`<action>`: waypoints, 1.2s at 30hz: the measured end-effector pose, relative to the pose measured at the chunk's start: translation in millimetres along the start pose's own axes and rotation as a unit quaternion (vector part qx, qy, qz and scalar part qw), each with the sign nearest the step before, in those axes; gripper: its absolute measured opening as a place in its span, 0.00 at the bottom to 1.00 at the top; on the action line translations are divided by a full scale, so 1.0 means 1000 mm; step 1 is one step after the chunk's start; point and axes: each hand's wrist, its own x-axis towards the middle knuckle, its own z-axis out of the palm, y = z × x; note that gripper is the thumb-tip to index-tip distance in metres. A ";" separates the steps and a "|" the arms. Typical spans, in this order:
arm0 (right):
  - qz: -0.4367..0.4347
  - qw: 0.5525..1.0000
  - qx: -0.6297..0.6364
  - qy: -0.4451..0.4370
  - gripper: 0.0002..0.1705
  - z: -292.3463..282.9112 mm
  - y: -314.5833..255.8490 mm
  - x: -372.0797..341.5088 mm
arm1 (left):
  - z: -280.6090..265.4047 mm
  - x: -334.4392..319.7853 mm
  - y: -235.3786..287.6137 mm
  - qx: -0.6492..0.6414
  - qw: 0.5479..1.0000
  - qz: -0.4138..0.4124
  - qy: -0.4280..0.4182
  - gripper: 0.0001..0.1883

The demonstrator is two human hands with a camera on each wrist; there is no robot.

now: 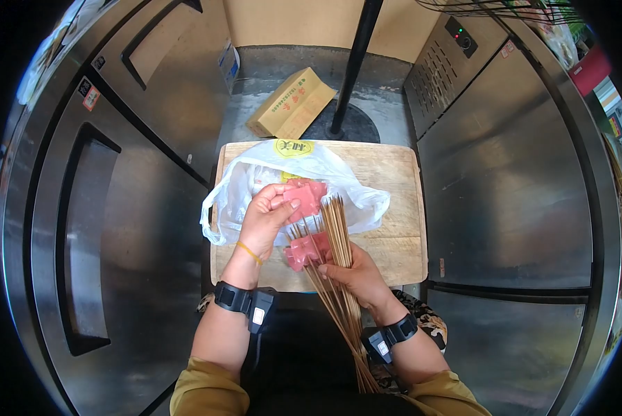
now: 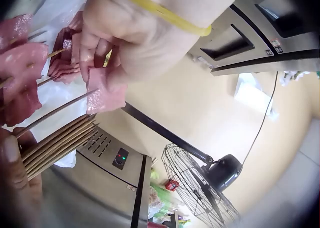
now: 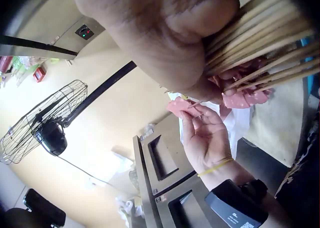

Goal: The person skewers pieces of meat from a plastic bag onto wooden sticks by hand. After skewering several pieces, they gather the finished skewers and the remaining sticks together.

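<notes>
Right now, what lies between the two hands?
Pink slices threaded on wooden skewers, with a bundle of more skewers alongside; the head view shows it.

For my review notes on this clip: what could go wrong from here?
A skewer meets the pink slice that the left hand pinches, so a slip might prick its fingers. The right hand grips a thick skewer bundle, beside skewers loaded with pink pieces; some could slide loose.

Free board (image 1: 401,243) right of skewers (image 1: 339,230)
</notes>
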 end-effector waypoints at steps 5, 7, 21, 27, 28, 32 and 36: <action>0.003 1.000 0.014 -0.003 0.28 -0.004 0.006 0.002 | 0.003 -0.001 0.002 0.016 1.000 0.000 0.012 0.11; 0.004 1.000 0.015 -0.002 0.28 -0.004 0.006 0.002 | 0.003 -0.002 0.002 0.021 1.000 -0.002 0.017 0.11; -0.015 1.000 -0.003 0.003 0.24 -0.009 0.012 0.007 | 0.012 -0.012 -0.003 0.105 0.994 0.028 -0.016 0.06; -0.029 0.999 -0.030 0.016 0.25 -0.010 0.019 0.007 | 0.008 -0.004 -0.017 0.200 0.973 0.111 0.044 0.04; -0.029 0.999 -0.032 0.016 0.25 -0.010 0.019 0.007 | 0.009 -0.004 -0.017 0.189 0.975 0.103 0.048 0.04; -0.024 0.999 -0.023 0.010 0.25 -0.008 0.014 0.005 | 0.011 -0.003 -0.017 0.161 0.982 0.087 0.044 0.03; -0.022 0.999 -0.026 0.009 0.25 -0.006 0.011 0.003 | 0.010 -0.001 -0.019 0.159 0.982 0.086 0.045 0.04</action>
